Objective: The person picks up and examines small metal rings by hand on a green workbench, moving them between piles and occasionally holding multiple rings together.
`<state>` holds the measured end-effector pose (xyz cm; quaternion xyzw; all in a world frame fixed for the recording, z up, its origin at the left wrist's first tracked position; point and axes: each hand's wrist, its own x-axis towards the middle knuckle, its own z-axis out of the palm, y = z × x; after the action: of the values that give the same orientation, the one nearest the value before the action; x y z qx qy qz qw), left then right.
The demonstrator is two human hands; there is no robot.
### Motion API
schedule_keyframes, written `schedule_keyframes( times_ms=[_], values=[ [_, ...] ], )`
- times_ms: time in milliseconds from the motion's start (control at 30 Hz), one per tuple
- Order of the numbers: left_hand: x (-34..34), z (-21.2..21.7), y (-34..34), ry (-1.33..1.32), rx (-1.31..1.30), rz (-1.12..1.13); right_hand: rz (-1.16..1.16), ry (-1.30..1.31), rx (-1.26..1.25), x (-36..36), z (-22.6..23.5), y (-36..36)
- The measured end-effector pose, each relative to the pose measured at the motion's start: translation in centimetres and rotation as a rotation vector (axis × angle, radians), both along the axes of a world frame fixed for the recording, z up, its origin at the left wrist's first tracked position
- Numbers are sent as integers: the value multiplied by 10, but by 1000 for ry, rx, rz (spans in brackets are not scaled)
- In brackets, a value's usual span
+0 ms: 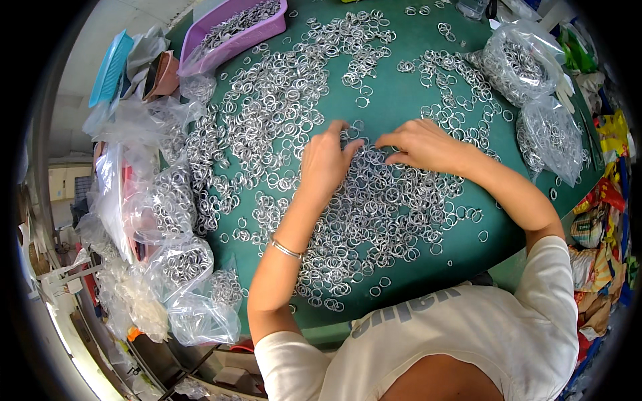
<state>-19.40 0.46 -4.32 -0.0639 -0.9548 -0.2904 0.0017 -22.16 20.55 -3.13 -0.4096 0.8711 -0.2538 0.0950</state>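
Many silver metal rings [374, 207] lie heaped on a green tabletop [374, 125] in front of me. My left hand [326, 159] is at the far left edge of the central heap, thumb and forefinger apart, somewhat smeared by motion. Across from it, my right hand [421, 144] reaches in from the right with thumb and fingers spread over the same heap. Between the two hands are loose rings, and neither hand shows one gripped. The fingertips partly cover the rings beneath them. A metal bangle [287, 250] circles my left wrist.
A second spread of rings [284, 93] lies to the far left. The purple bin [277, 25] at the back holds small metal parts. Clear bags of rings stand at the right [552, 137] and along the left edge [174, 200]. A blue basket [111, 67] is at far left.
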Motion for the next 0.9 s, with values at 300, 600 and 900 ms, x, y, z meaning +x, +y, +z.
schedule_keyframes(
  times_ms=[300, 600, 900],
  values=[
    [29, 11, -22, 129, -220, 252, -200, -80, 71, -14, 12, 27],
    [27, 0, -10, 104, -52, -36, -117, -55, -82, -7, -10, -22],
    [24, 5, -3, 115, 9, -4, -284, -205, -25, -20, 12, 12]
  ],
)
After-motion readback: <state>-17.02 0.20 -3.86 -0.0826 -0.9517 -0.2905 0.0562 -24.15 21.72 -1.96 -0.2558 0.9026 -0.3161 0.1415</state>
